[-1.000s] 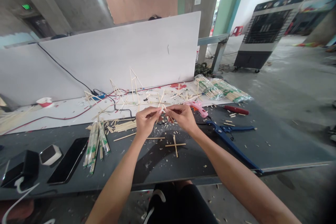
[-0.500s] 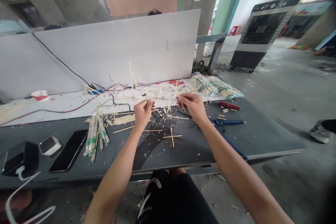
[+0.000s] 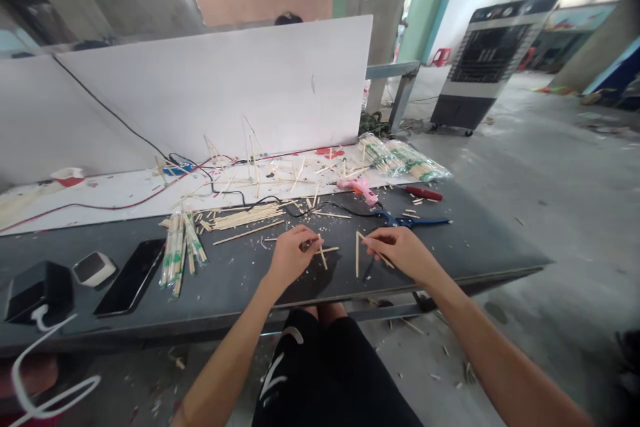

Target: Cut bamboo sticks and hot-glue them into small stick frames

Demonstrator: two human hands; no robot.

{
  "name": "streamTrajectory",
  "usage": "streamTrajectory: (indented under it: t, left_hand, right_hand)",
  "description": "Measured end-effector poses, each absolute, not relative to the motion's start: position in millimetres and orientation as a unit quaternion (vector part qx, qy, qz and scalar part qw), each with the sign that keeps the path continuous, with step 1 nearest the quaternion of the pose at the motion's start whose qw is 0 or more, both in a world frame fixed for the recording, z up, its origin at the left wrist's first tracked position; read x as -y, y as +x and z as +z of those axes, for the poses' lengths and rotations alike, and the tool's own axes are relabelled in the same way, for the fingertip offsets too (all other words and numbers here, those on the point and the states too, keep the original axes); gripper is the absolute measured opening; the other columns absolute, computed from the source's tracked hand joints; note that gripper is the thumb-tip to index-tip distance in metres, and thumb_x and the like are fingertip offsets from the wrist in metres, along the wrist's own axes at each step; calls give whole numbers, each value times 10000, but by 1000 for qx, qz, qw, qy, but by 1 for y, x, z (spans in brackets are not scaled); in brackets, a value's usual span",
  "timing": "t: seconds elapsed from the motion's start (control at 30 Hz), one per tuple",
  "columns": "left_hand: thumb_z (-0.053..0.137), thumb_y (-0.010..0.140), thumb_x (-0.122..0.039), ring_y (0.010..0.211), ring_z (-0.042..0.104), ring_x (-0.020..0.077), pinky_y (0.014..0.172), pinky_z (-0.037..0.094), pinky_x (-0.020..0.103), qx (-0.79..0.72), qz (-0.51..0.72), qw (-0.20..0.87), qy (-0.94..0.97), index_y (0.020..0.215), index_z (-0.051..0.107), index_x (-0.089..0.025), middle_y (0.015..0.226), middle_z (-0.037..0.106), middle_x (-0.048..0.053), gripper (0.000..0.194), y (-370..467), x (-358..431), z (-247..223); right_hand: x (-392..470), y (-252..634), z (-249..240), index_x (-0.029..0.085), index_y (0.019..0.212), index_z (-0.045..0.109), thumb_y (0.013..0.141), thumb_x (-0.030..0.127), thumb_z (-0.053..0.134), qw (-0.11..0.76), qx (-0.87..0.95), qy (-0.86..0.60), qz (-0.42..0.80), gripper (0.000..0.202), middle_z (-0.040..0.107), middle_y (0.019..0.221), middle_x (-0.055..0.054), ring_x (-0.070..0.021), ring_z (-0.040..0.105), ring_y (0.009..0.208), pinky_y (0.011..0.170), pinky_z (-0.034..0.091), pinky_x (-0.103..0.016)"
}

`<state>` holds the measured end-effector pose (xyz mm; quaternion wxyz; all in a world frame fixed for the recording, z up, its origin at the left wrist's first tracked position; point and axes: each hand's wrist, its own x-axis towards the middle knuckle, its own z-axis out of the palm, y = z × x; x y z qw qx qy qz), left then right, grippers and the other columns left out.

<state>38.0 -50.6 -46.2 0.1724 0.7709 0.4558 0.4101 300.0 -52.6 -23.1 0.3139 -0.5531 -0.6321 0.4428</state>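
My left hand (image 3: 296, 255) is closed in a pinch at the upper end of a cross of thin wooden sticks (image 3: 325, 261), low over the near part of the grey table. To its right, my right hand (image 3: 395, 248) pinches two wooden sticks joined at one end in a narrow V (image 3: 357, 257). One leg of this V points down towards me; the other slants under my fingers. Beyond the right hand lie a pink glue gun (image 3: 364, 189) and blue-handled pliers (image 3: 425, 221).
Loose wooden sticks (image 3: 245, 217) and bagged sticks (image 3: 175, 247) lie left of centre. More bags (image 3: 413, 159) and a red-handled tool (image 3: 425, 193) lie at the right. Stick frames (image 3: 253, 153) stand before the white panel (image 3: 225, 93). A phone (image 3: 131, 277) lies at left.
Both hands have come back towards me from the far side of the table, and they are farther apart. My left hand has reached the stick cross. The glue gun has come into view.
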Motion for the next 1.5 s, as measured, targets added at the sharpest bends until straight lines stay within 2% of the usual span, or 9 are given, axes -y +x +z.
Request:
streamTrajectory:
  t: [0.13, 0.3, 0.47, 0.57, 0.7, 0.8, 0.93, 1.1, 1.5]
  left_hand:
    - [629, 913, -339, 651, 596, 139, 636, 499, 258, -493, 465, 118, 726, 794, 704, -185, 852, 700, 58, 210, 11, 66, -35]
    - [651, 894, -323, 646, 582, 139, 637, 484, 264, -571, 446, 29, 688, 848, 729, -193, 897, 710, 61, 158, -62, 96, -29]
    - [642, 898, -355, 655, 600, 146, 629, 499, 269, -605, 422, 29, 674, 840, 736, -196, 905, 714, 62, 194, -107, 104, -44]
    - [637, 898, -375, 633, 594, 139, 610, 502, 264, -624, 417, -2, 661, 885, 748, -191, 941, 710, 75, 215, -105, 110, -47]
    - [660, 888, -341, 669, 595, 150, 606, 480, 263, -638, 505, -149, 562, 947, 746, -194, 946, 690, 87, 180, -65, 130, -46]
    - [613, 920, -279, 722, 616, 164, 630, 492, 266, -583, 495, -71, 640, 932, 733, -209, 896, 687, 69, 139, -17, 137, -49]
    - [567, 943, -231, 853, 646, 207, 723, 524, 310, -538, 393, 42, 744, 991, 728, -214, 895, 690, 71, 169, 36, 121, -62]
    - [603, 921, -227, 863, 621, 236, 734, 514, 344, -552, 317, 42, 770, 987, 746, -220, 828, 653, 72, 158, 57, 101, -72]
    - [546, 951, -157, 889, 566, 210, 796, 487, 339, -545, 248, 26, 800, 1048, 747, -213, 902, 640, 62, 230, 61, 100, -71]
  right_hand:
    - [52, 286, -25, 183, 727, 744, 807, 421, 646, 314, 646, -550, 426, 269, 714, 671, -43, -152, 611, 566, 509, 415, -240]
    - [54, 263, -32, 180, 703, 745, 803, 392, 639, 305, 662, -528, 436, 257, 728, 673, -51, -163, 630, 565, 522, 440, -244]
    - [50, 241, -39, 190, 682, 741, 823, 376, 608, 275, 691, -512, 431, 268, 721, 642, -39, -166, 634, 547, 504, 430, -244]
    - [49, 234, -44, 209, 707, 761, 834, 318, 599, 258, 733, -524, 349, 233, 739, 679, -36, -182, 663, 619, 593, 451, -262]
    - [55, 232, -47, 225, 779, 784, 857, 334, 620, 225, 759, -563, 238, 212, 752, 731, -49, -214, 674, 698, 635, 427, -287]
    - [61, 234, -48, 228, 869, 792, 857, 300, 630, 212, 773, -561, 204, 178, 763, 807, -49, -221, 678, 747, 665, 426, -292]
    - [67, 236, -52, 231, 957, 795, 848, 243, 640, 234, 782, -545, 190, 190, 765, 902, -55, -220, 679, 795, 714, 445, -292]
    - [70, 239, -61, 237, 957, 803, 850, 204, 625, 263, 785, -524, 202, 210, 749, 862, -51, -200, 664, 760, 700, 447, -280]
    - [67, 240, -67, 229, 925, 809, 877, 175, 604, 250, 801, -506, 198, 217, 697, 803, -48, -172, 639, 735, 653, 396, -255]
